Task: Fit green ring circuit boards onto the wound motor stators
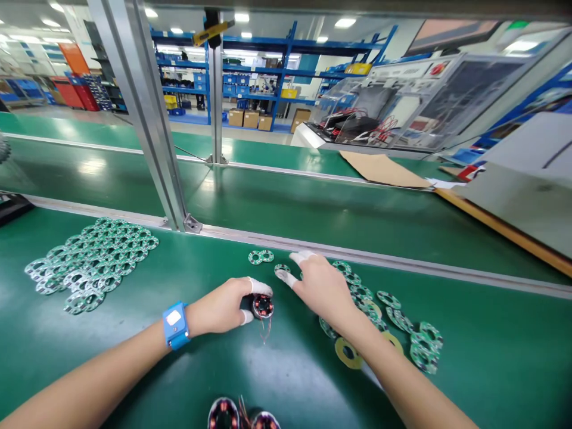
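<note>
My left hand [226, 307], with white finger covers and a blue wrist strap [176, 326], grips a small round motor stator [263, 306] with copper windings. Thin wires trail from the stator toward me. My right hand [324, 286], also in white finger covers, reaches over the bench with thumb and forefinger apart. Its thumb tip lies at a ring-shaped circuit board [281, 268]; whether they touch I cannot tell. Two more ring boards [261, 257] lie just left of it. Under and beside my right forearm are several ring boards [425, 347] and yellow rings [348, 353].
Many overlapping ring boards [96, 256] cover the bench at left. Two more stators [223, 413] stand at the near edge. A metal post [147, 119] rises from the rail [286, 242] behind the work area. Cardboard [384, 169] and a clear-covered machine [384, 107] are farther back.
</note>
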### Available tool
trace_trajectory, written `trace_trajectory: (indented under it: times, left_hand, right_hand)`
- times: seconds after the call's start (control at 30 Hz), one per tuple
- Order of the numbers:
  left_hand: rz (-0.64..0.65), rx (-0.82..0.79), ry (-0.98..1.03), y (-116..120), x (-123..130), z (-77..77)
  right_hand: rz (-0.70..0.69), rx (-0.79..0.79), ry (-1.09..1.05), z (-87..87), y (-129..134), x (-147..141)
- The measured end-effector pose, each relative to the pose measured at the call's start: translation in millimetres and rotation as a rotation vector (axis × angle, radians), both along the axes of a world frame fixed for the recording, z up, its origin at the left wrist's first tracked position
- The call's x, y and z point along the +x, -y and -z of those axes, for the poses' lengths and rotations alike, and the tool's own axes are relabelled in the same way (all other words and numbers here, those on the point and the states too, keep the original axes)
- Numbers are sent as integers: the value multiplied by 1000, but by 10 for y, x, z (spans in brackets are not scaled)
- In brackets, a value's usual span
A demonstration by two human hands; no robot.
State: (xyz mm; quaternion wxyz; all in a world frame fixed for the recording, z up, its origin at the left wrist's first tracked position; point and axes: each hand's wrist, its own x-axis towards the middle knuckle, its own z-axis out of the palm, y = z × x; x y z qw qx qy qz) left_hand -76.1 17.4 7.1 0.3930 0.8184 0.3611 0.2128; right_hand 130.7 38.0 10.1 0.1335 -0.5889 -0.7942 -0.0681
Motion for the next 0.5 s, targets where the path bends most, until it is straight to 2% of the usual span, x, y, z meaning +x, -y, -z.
trace_trajectory:
  times: [0.1, 0.23, 0.3, 0.4, 0.43, 0.5]
  left_hand:
    - [-102, 31, 4, -29, -37, -65]
    - [-317, 98, 70, -55, -7, -121]
    - [-330, 151, 56, -53, 33, -134]
    - [-269, 196, 11, -39, 82, -151]
    - [-262, 199, 11, -36, 92, -155]
    - [-294, 182, 59, -39, 104, -156]
  right_hand:
    - [-8, -77, 56, 0, -154, -10]
    - [-163, -84, -119, -21, -87, -8]
    - [-298, -67, -214, -56, -21, -24]
    - [-496, -11, -311, -92, 51, -79]
    - [-512, 7, -335, -93, 69, -101]
    - [-459, 28, -369, -85, 106, -146]
